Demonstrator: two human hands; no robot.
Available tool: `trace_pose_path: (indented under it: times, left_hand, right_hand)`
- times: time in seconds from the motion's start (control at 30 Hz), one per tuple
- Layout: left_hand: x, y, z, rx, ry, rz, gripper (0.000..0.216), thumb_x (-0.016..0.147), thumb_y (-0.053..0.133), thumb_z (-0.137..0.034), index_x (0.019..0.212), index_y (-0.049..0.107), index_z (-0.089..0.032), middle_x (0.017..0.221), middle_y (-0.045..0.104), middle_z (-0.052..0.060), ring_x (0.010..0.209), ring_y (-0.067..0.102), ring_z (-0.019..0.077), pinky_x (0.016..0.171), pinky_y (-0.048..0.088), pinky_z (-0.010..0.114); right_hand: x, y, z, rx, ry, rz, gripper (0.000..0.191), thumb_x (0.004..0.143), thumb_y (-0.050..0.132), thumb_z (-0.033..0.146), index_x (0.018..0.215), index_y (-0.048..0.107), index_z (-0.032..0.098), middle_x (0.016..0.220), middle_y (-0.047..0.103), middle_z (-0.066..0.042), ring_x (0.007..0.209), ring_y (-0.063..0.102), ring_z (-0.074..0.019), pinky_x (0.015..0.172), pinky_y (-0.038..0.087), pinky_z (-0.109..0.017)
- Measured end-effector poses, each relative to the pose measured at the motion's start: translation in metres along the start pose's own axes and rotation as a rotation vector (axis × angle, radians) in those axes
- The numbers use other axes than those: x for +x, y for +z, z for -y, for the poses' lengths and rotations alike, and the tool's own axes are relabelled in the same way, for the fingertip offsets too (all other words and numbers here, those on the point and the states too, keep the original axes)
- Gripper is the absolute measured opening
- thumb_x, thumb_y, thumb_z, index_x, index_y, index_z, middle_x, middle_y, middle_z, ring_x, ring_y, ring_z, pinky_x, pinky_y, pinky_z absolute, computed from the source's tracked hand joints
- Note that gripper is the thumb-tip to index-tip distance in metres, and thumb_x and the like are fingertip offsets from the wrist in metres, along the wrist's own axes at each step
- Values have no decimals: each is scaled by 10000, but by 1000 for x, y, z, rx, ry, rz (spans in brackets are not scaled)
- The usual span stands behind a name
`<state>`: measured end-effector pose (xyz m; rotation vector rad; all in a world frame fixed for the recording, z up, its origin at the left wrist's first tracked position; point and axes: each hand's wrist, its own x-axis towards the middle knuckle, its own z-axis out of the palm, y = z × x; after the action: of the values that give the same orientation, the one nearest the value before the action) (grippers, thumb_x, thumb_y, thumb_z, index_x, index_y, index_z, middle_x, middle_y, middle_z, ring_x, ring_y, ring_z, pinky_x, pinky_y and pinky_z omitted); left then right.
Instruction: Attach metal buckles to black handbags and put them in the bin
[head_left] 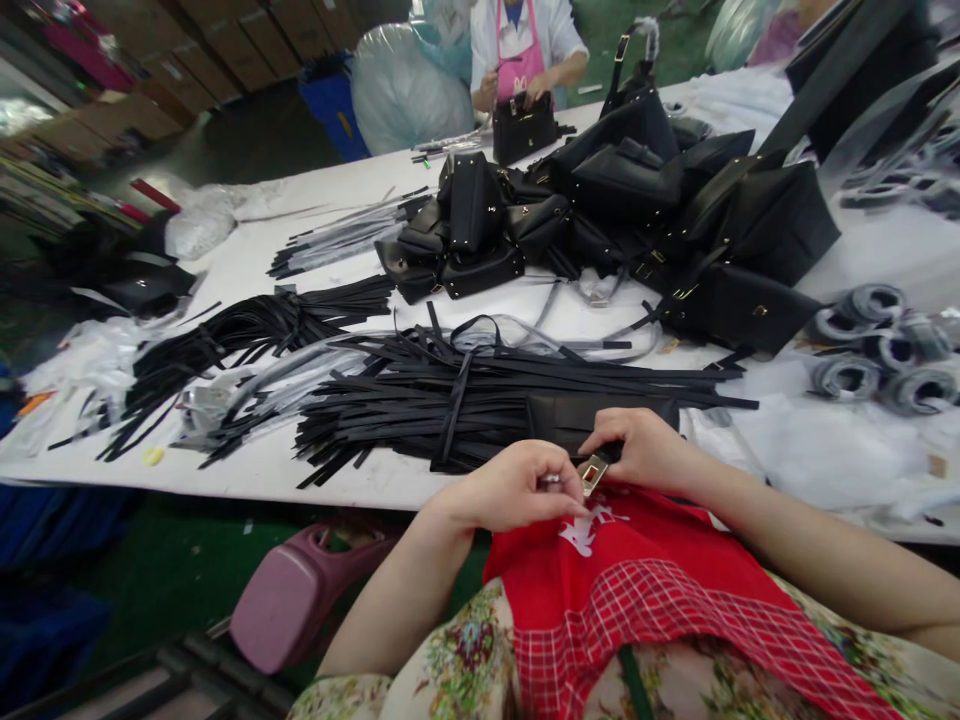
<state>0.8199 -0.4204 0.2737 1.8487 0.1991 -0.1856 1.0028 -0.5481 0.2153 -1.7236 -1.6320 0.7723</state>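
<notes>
A gold bag clasp [595,474] with a slot in its middle sits between my two hands, just above the red apron. My left hand [529,485] is closed, its thumb and fingers pinching at the clasp's left edge. From the other side my right hand [643,450] grips the dark strap end [612,452] that the clasp is on. Just beyond my fingers lies a black handbag [570,420] at the table's near edge, partly covered by my right hand. Beside it on the left is a tied bundle of black straps [405,400].
Black handbags [480,215] are heaped mid-table. Another strap bundle [247,325] lies left, and wrapped rolls [874,340] sit at right. Across the white table [315,195] a person in a pink apron [517,60] handles a black bag. A pink stool [292,600] stands below left.
</notes>
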Motion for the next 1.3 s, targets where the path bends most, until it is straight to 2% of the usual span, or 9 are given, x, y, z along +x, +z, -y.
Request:
trace_pose_path:
  times: [0.17,0.3,0.4,0.57,0.7,0.97,1.13,1.2,1.3]
  left_hand:
    - [-23,-15,13,-263,4,-173,220,779,717,-325,700,622,-143,778,581,40,678,516,125,634,412,231]
    - [-13,7,24,-542,10,-291,276,805,686,-374,743,542,-147,1048,622,115,633,526,94,597,422,233]
    - [1,28,31,-704,-24,-320,273,884,569,-423,833,425,-197,771,649,35,513,533,100,529,423,230]
    - [-1,11,50,-219,-116,-684,161,913,512,-337,858,449,-200,548,523,-64,495,517,99,530,413,208]
    - [-19,-20,64,-124,-131,-991,165,907,499,-366,907,450,-208,550,529,-72,493,529,109,519,440,213]
    - [-11,-4,80,-303,-189,-806,413,894,452,-554,913,604,-171,495,494,-50,480,501,118,489,410,210]
    - [-13,7,95,-324,-271,-789,342,880,493,-469,970,610,-161,492,440,-66,433,368,88,432,277,194]
    - [-15,10,99,-364,-289,-805,330,866,505,-440,1003,600,-156,510,416,-71,448,353,86,431,249,192]
    - [-15,15,104,-435,-303,-812,347,846,521,-424,1038,585,-142,549,396,-75,463,339,80,435,233,194]
  right_hand:
    - [1,-4,-7,46,21,-78,111,687,739,245,789,777,220,674,615,-6,635,570,-122,588,411,-224]
    - [4,0,-7,28,20,-63,118,690,745,270,792,776,218,664,602,-5,628,571,-124,567,407,-226]
    - [6,2,-8,28,20,-53,124,707,737,287,802,774,216,679,611,-10,646,584,-129,581,422,-229]
    - [3,-3,-12,39,27,-71,156,737,712,348,811,777,227,672,624,-16,629,585,-132,578,424,-240]
    - [6,-15,-29,102,141,-148,219,759,680,408,811,773,217,720,664,-32,684,604,-164,641,445,-274]
    - [50,-52,-128,72,624,-413,454,783,623,565,846,713,124,751,702,-81,717,623,-213,627,451,-308]
    - [44,-86,-148,-310,630,-611,401,904,494,441,1116,617,124,1244,576,-212,1248,418,-354,995,350,-501]
    - [38,-80,-145,-353,556,-598,445,919,448,475,1168,586,132,1295,544,-206,1263,415,-341,1017,350,-474]
    - [35,-55,-145,-350,482,-355,498,818,599,528,1121,621,133,1134,652,-168,1057,592,-303,907,452,-392]
